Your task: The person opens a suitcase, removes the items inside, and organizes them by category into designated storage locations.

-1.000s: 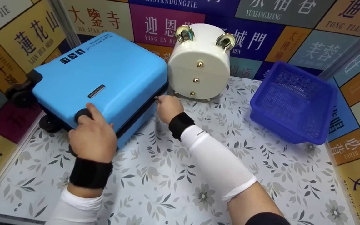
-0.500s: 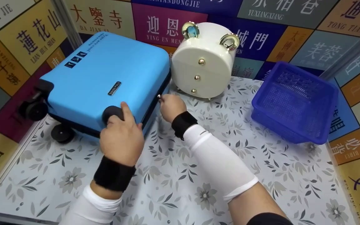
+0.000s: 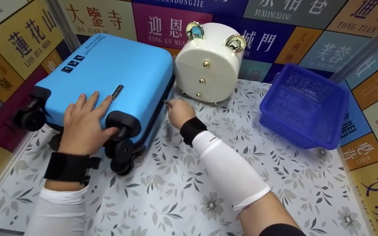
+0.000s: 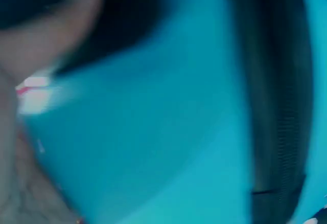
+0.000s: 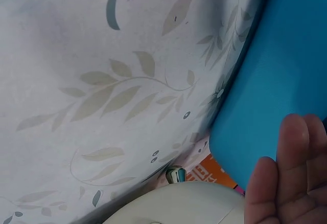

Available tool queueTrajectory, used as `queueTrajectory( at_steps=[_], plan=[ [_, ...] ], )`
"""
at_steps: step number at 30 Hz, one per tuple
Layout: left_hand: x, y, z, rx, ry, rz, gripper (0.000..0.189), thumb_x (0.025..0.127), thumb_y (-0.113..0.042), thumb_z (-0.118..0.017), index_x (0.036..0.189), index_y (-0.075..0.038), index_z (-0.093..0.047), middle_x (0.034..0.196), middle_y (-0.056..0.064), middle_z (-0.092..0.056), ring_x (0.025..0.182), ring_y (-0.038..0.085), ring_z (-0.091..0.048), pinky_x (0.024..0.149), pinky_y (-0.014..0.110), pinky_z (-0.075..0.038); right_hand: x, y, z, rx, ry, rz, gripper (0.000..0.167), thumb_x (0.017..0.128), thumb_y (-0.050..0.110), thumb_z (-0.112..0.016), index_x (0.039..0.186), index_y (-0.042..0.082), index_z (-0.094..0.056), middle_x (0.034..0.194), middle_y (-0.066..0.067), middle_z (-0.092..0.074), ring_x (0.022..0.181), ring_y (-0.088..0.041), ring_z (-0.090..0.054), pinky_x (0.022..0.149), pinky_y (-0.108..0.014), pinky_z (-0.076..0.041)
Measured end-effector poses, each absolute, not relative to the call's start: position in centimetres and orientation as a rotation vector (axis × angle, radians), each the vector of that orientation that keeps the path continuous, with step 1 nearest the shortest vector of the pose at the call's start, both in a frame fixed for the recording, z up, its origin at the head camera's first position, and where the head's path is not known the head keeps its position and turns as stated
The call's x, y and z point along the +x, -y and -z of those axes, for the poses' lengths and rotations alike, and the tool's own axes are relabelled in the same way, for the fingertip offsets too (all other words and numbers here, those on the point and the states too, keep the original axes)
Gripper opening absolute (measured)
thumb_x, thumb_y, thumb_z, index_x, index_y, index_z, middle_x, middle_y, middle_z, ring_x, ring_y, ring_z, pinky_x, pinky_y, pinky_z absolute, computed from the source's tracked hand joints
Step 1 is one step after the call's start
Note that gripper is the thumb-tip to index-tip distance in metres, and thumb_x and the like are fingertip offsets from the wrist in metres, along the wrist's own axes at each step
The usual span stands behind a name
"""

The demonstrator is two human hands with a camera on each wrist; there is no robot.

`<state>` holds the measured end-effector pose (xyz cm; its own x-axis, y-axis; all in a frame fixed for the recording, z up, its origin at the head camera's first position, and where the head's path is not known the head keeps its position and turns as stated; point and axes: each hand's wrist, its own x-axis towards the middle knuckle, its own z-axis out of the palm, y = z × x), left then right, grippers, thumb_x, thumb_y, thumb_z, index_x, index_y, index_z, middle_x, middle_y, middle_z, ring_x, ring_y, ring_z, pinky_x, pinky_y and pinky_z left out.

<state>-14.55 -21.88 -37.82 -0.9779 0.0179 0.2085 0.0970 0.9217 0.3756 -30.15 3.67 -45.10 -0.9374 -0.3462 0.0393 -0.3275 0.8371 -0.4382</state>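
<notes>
A light blue suitcase (image 3: pixel 126 62) lies on its side on the table, its black wheels (image 3: pixel 120 150) facing near left. My left hand (image 3: pixel 85 127) rests on its near end, fingers spread over the blue shell and thumb by the black wheel mount. At the suitcase's right side, my right hand (image 3: pixel 180 113) pinches a small metal zipper pull (image 3: pixel 166 102). The black zipper band (image 4: pixel 281 106) runs down the blurred left wrist view. In the right wrist view, fingers (image 5: pixel 294 147) show beside the blue shell; the pull is hidden there.
A white rounded case (image 3: pixel 205 72) with gold ears and studs stands close behind the suitcase's right side. A blue plastic basket (image 3: pixel 276 129) sits at the right. Printed panels (image 3: pixel 172 26) wall in the leaf-patterned table (image 3: pixel 189 203).
The suitcase's near end has swung right, bringing its wheels into view. My left hand has left the near wheel corner and spread on the shell. The right hand barely moves, still pinching the pull.
</notes>
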Motion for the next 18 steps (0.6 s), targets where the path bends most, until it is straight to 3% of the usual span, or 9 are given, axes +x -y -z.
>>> queueTrajectory(
  at_steps=[7,18],
  plan=[
    [-15.6,22.7,39.0,-0.096,2.845,0.429,0.094,0.083,-0.048,-0.087,0.162,-0.02,-0.043,0.166,0.015,-0.038,0.153,0.042,-0.03,0.121,0.065,-0.019,-30.2,-3.7,45.1,-0.493,-2.945,0.727,0.028,0.11,0.022,-0.052,0.112,0.012,-0.078,0.102,-0.001,-0.076,0.093,-0.025,-0.071,0.084,-0.041,-0.056],
    [-15.3,22.8,40.1,-0.098,2.733,0.414,0.09,0.082,-0.046,-0.089,0.157,-0.015,-0.05,0.161,0.014,-0.046,0.148,0.042,-0.039,0.118,0.065,-0.026,-30.1,-3.4,45.2,-0.52,-2.938,0.706,0.029,0.11,0.019,-0.05,0.111,0.011,-0.078,0.098,-0.004,-0.076,0.092,-0.027,-0.072,0.084,-0.044,-0.056]
  ],
)
